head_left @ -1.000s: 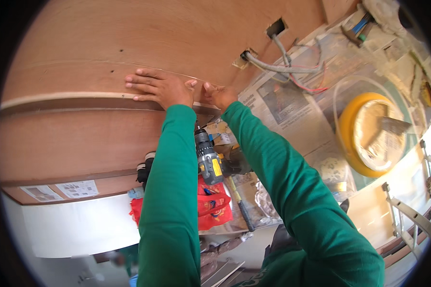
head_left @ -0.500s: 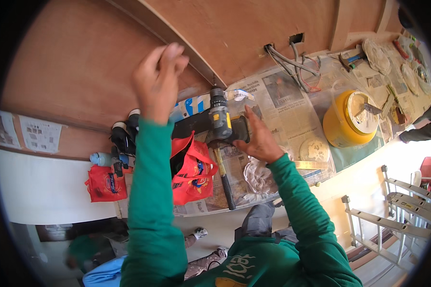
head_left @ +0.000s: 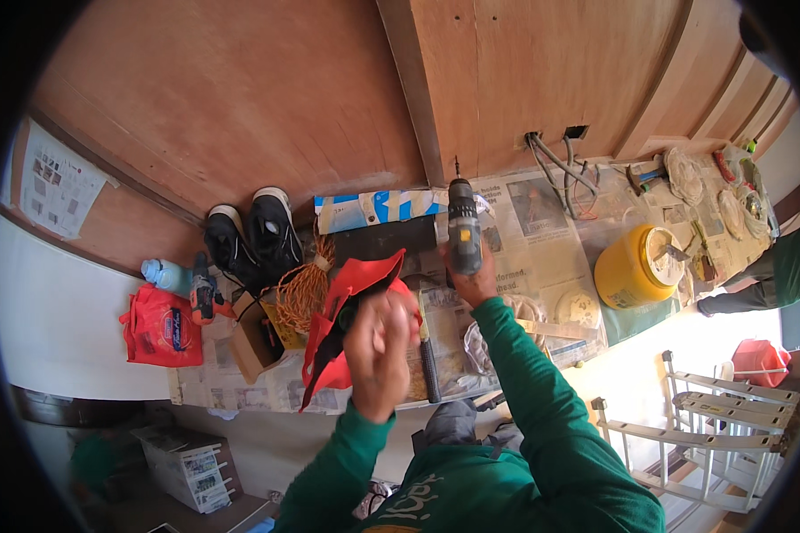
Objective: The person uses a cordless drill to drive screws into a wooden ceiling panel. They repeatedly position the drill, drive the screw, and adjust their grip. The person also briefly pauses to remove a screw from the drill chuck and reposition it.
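Observation:
My right hand point(head_left: 476, 281) is closed around the handle of a black and grey cordless drill point(head_left: 463, 213), whose thin bit points toward the wooden wall. My left hand point(head_left: 379, 351) is in front of a red bag point(head_left: 325, 373); its fingers look curled but are smeared by motion, and I cannot tell whether they touch the bag. The bag's mouth gapes, with a dark inside. Between the hands, a tool with a black grip point(head_left: 429, 369) lies on the newspaper-covered bench point(head_left: 524, 209).
Left on the bench are black shoes point(head_left: 274, 233), an orange cord coil point(head_left: 304, 295), a second drill point(head_left: 204, 289), a blue bottle point(head_left: 165, 276) and another red bag point(head_left: 156, 329). A yellow bucket point(head_left: 627, 274) stands right, below wall cables point(head_left: 556, 160). Ladders point(head_left: 702, 426) are at lower right.
My left hand has come down from near the wall to the red bag. My right hand, open beside the drill before, has closed on it. The view has shifted, showing the cord coil.

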`<state>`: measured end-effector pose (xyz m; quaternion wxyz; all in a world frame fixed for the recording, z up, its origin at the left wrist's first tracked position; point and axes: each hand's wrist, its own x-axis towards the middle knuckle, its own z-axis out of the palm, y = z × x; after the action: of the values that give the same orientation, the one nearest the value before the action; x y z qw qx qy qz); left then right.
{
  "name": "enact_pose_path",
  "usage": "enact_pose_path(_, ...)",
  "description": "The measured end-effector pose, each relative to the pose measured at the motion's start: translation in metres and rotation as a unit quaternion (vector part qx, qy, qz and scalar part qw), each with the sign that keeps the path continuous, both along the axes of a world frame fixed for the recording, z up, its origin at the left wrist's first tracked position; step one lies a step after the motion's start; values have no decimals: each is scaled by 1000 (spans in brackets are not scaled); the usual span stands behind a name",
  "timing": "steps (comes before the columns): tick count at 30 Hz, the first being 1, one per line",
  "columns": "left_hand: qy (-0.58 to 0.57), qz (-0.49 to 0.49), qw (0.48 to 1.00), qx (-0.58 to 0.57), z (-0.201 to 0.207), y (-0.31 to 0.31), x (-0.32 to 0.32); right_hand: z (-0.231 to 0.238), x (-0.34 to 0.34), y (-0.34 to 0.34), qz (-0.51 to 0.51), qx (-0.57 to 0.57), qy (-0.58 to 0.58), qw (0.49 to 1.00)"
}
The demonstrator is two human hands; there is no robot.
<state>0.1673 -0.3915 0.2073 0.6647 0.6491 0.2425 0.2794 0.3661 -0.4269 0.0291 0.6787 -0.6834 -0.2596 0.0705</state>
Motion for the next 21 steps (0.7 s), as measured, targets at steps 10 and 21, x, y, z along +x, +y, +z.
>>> enact_pose_path(10,109,-40,987,-115,-12,45,171,62,-17,-99,75,-21,-98,992)
enact_pose_path(21,145,-10,966,-214,-51,-3,201,56,24,-173,109,-95,-161,976)
